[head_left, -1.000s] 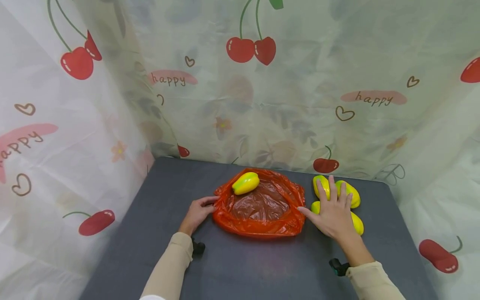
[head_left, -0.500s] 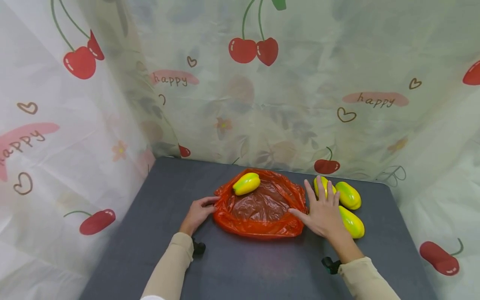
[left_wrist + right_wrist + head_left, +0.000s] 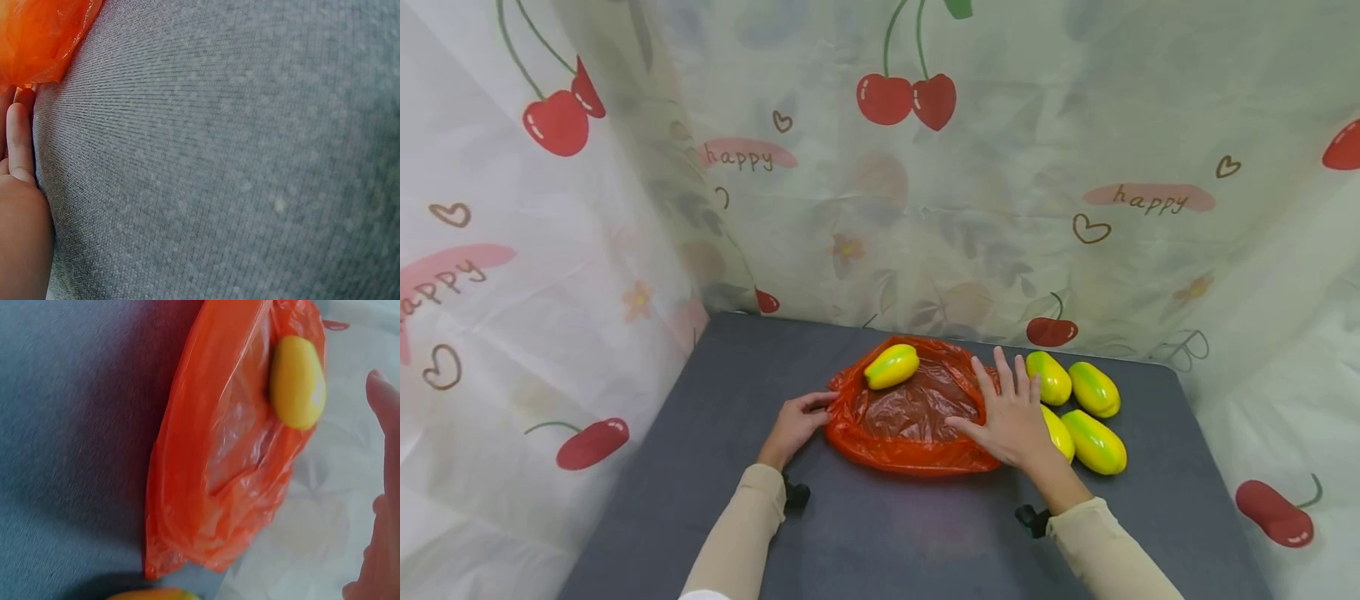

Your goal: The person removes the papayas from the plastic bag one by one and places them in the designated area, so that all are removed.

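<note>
A red plastic bag point(image 3: 917, 454) lies with its mouth spread wide on the table. Inside it, toward the back left, is one glossy yellow-green papaya point(image 3: 892, 367). My left hand point(image 3: 796, 427) pinches the bag's left rim between thumb and fingers; in the left wrist view its fingertips meet the orange-red plastic point(image 3: 47, 37). Fingers spread and holding nothing, my right hand point(image 3: 1017, 423) hovers over the bag's right side. The right wrist view shows that hand's thumb point(image 3: 384, 400) apart from the bag, and the papaya point(image 3: 297, 381) within.
Several more papayas point(image 3: 1094, 442) sit grouped on the dark grey table point(image 3: 917, 533), right of the bag; my right hand partly covers one point(image 3: 1057, 433). A pale curtain point(image 3: 955, 250) printed with cherries hangs behind the table's back edge and at both sides.
My right hand has moved left, from above the grouped papayas to over the bag's right side, uncovering most of them. My left hand, the bag and its papaya stay put.
</note>
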### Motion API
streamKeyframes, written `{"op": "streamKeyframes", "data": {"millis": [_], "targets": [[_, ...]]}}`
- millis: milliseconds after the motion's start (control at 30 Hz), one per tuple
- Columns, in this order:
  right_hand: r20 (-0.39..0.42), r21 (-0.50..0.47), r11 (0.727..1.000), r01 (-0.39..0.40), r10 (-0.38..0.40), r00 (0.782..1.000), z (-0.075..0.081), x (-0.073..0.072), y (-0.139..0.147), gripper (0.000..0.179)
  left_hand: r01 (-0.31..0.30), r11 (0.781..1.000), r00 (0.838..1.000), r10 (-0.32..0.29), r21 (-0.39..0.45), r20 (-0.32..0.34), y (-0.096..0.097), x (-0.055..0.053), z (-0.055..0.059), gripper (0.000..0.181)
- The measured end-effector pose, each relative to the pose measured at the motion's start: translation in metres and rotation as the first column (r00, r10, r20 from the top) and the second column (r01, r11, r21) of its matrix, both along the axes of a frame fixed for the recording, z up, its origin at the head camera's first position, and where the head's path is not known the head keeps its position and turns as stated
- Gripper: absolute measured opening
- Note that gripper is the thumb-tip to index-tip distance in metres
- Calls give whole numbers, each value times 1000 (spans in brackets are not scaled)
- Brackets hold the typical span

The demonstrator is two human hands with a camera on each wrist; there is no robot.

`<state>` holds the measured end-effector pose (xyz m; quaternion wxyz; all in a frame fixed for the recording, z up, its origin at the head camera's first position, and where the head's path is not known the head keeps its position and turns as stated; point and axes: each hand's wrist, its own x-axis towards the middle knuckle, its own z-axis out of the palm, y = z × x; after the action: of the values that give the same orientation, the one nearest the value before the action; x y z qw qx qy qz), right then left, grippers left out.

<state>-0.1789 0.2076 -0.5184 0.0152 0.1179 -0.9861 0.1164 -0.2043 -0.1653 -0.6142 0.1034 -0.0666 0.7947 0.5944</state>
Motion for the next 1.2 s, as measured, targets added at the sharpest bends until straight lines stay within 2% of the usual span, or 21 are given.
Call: {"op": "streamKeyframes", "data": {"millis": [467,867,1200], "targets": [[34,16,997,-82,81,996,-8,-15,-34,104,-9,1000,1000,9,8,24,-2,-2,-1,38],[9,28,983,-183,183,983,-10,-29,-52,107,-7,1000,1000,8,-7,23,0,-2,3,36],[24,65,974,-215,214,977,-16,-42,-63,107,-8,1000,999,9,-16,32,0,-2,1,36]]}}
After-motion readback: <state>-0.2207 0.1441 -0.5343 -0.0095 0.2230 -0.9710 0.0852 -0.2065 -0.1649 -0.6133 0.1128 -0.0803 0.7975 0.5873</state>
